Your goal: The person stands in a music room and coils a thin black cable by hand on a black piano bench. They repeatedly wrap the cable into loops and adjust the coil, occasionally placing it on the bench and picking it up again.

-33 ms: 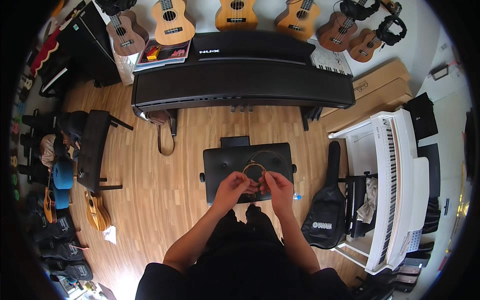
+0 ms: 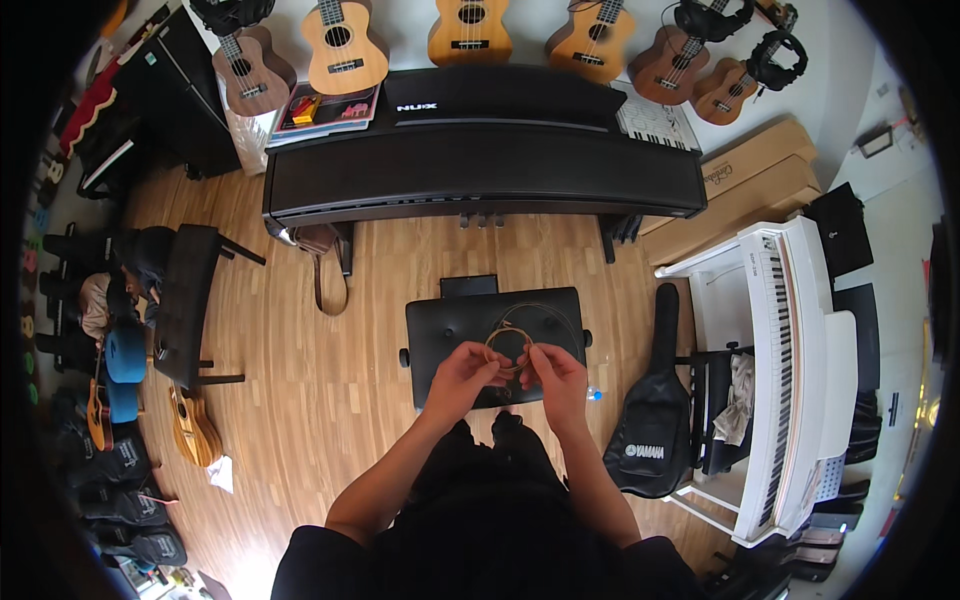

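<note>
As a black bench (image 2: 440,318) stands below, left hand (image 2: 463,377) and right hand (image 2: 556,378) pinch a golden coiled wire (image 2: 509,329), each grip closed on it.

- Left forearm (image 2: 387,470): extended forward, angled inward.
- Right forearm (image 2: 597,470): extended forward, angled inward.
- Left hand (image 2: 463,372): digits bent in a pinch.
- Right hand (image 2: 558,377): likewise pinched.
- Both hands: close together before the body; mutual contact not determinable.
</note>
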{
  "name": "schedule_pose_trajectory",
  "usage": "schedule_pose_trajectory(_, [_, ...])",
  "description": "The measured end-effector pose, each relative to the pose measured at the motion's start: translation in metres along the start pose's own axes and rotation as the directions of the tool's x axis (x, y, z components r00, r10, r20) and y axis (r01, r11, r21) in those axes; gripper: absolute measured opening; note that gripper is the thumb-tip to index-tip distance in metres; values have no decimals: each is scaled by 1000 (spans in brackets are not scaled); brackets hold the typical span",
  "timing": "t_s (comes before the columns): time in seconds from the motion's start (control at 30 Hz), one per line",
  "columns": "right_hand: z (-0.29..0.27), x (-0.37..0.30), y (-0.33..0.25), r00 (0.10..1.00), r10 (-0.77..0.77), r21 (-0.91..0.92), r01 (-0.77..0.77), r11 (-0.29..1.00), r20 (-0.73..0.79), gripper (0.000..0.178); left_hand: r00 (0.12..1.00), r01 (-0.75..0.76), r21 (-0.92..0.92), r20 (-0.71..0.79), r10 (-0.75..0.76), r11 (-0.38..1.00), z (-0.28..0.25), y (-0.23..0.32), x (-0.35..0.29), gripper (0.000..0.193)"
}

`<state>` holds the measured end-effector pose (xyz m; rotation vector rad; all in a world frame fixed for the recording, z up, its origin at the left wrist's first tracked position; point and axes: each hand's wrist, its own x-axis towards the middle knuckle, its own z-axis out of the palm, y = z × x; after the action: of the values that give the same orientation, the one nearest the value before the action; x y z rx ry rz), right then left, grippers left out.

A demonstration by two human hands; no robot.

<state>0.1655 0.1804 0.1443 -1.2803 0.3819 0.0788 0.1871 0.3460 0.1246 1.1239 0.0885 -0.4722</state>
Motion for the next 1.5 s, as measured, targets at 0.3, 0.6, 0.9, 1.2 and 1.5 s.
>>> schedule_pose_trajectory(0.3, [6, -40, -34, 996, -92, 25, 92, 995, -6, 18, 986, -169, 251, 44, 163, 953, 28, 50, -21, 29])
schedule_pose_trajectory(0.6, [-28, -50, -54, 976, -215, 6, 215, 977, 22, 20, 970, -244, 231, 43, 241, 942, 81, 41, -30, 20])
schedule_pose_trajectory(0.9, [-61, -46, -75, 960, -276, -127, 269, 955, -45, 12, 908, -389, 372, -3, 420, 843, 131, 21, -29, 11])
schedule_pose_trajectory(1.2, [-75, -44, -85, 652, -757, -503, 667, 550, 37, 15, 821, -514, 423, -8, 570, 746, 145, 19, -24, 10])
schedule_pose_trajectory(1.5, [-70, -46, -83, 431, -892, -559, 778, 288, 140, 20, 878, -457, 107, -102, 467, 883, 151, 16, -27, 6])
